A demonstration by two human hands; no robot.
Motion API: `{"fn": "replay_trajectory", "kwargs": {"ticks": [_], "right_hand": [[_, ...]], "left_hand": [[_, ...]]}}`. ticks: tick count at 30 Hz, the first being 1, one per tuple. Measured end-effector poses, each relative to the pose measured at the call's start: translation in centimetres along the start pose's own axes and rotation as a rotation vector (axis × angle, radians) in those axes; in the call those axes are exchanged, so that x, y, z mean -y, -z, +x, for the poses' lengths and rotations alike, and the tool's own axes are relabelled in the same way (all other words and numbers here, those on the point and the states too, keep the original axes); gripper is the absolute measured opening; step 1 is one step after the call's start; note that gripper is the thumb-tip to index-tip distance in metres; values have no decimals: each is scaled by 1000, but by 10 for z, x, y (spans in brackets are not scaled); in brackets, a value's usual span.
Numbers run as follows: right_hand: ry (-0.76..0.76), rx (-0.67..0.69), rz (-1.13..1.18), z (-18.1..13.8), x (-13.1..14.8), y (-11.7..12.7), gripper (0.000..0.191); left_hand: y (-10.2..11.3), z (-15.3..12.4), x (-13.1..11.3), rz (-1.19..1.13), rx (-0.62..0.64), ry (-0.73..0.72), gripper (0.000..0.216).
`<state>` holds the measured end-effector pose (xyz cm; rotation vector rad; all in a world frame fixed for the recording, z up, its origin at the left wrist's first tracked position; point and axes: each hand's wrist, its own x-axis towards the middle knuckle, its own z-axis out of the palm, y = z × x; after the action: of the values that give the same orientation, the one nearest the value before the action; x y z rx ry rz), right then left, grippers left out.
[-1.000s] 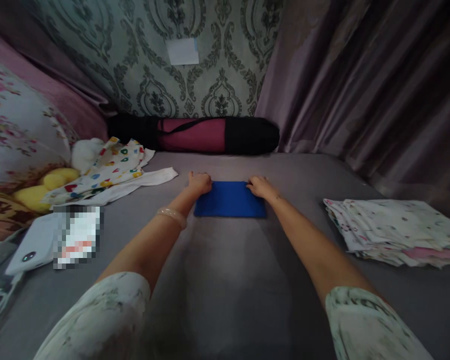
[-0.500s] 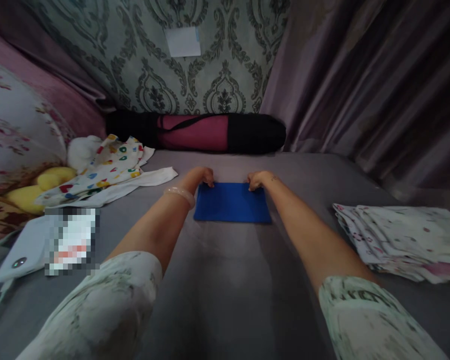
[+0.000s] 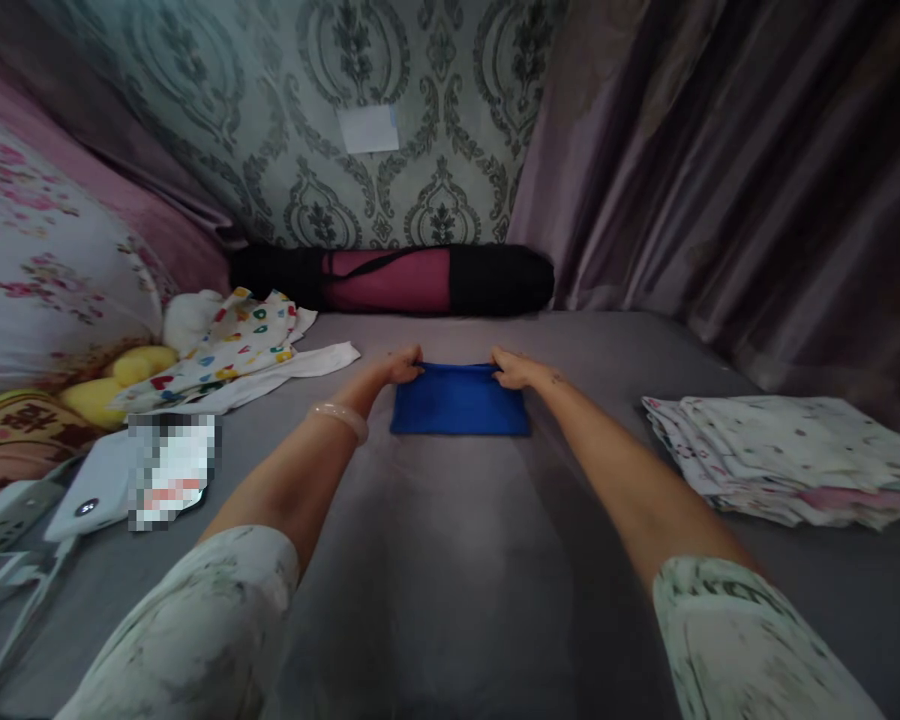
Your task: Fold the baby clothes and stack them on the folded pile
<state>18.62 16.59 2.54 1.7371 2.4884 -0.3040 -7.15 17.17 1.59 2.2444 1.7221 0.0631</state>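
A folded blue cloth (image 3: pixel 459 405) lies flat on the grey bed sheet (image 3: pixel 450 560) in front of me. My left hand (image 3: pixel 399 366) pinches its far left corner, fingers closed on the edge. My right hand (image 3: pixel 515 369) pinches the far right corner the same way. The far edge of the cloth is lifted a little between the two hands. A pale bangle (image 3: pixel 340 418) sits on my left wrist.
A stack of folded printed cloths (image 3: pixel 780 455) lies at the right. At the left are a heart-print garment (image 3: pixel 244 345), yellow and white soft toys (image 3: pixel 131 370), a white device (image 3: pixel 90 490) and cables. A black-and-pink roll bag (image 3: pixel 394 280) lies along the wall; curtains hang at the right.
Both hands shifted from the cloth's far side corners inward onto its far edge and pinched it, raising that edge slightly. The view has tilted a little.
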Motion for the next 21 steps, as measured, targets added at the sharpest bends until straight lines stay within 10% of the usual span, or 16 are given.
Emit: {"fn": "replay_trajectory", "kwargs": {"ticks": [10,14,21], "right_hand": [[123,-177,128,-34,-14,61,36],[215,-349,138,-43,-20,75,35],[312,-546,-60,-80,-7,24,33]], "left_hand": [[64,-19,-12,-199,-126,-203,34],[88,-34,-21,-118,-365,-321,25],[36,-66,-12,118,-553,-426,24]]}}
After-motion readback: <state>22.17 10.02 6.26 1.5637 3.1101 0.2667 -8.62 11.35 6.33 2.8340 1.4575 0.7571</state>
